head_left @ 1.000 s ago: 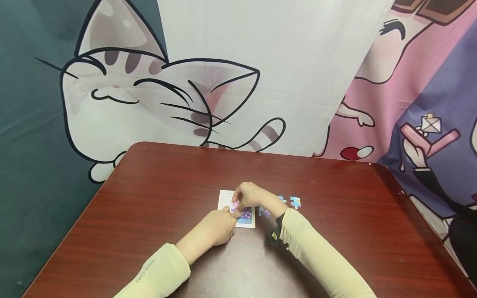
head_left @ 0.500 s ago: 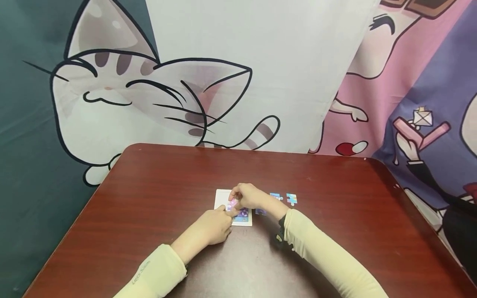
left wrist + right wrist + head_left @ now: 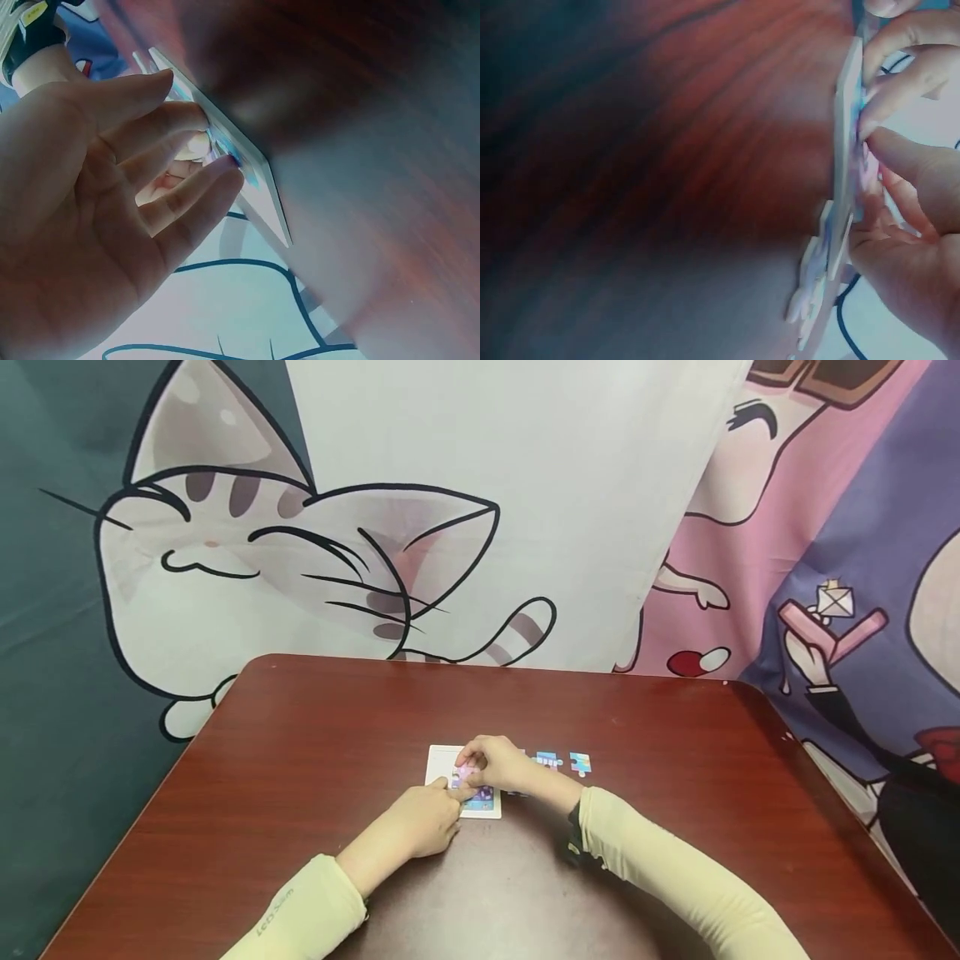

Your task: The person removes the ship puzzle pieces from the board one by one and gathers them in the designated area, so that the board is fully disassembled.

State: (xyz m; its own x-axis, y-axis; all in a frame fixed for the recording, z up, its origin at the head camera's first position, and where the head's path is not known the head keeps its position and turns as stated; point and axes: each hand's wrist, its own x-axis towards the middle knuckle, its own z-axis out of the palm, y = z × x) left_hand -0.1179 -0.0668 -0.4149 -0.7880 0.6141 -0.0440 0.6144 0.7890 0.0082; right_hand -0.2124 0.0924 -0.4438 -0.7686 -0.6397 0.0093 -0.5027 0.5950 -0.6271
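In the head view a small white puzzle tray lies on the table, its lower part filled with purple and blue picture pieces. My right hand pinches a pink puzzle piece over the tray's middle. From the lower left, my left hand reaches in and its fingertips touch the pieces beside the right thumb. The left wrist view shows the left hand's fingers stretched to the tray's face, only gently bent. Both hands partly cover the picture.
Right of the tray lie several loose puzzle pieces, among them a blue-and-yellow one and a blue-and-white one; the right forearm hides part of them. The brown table ends at a cartoon cloth backdrop.
The view has swung slightly, so everything sits a little further left. Both hands stay at the tray, the pink piece still in the right fingers, with only slight finger motion.
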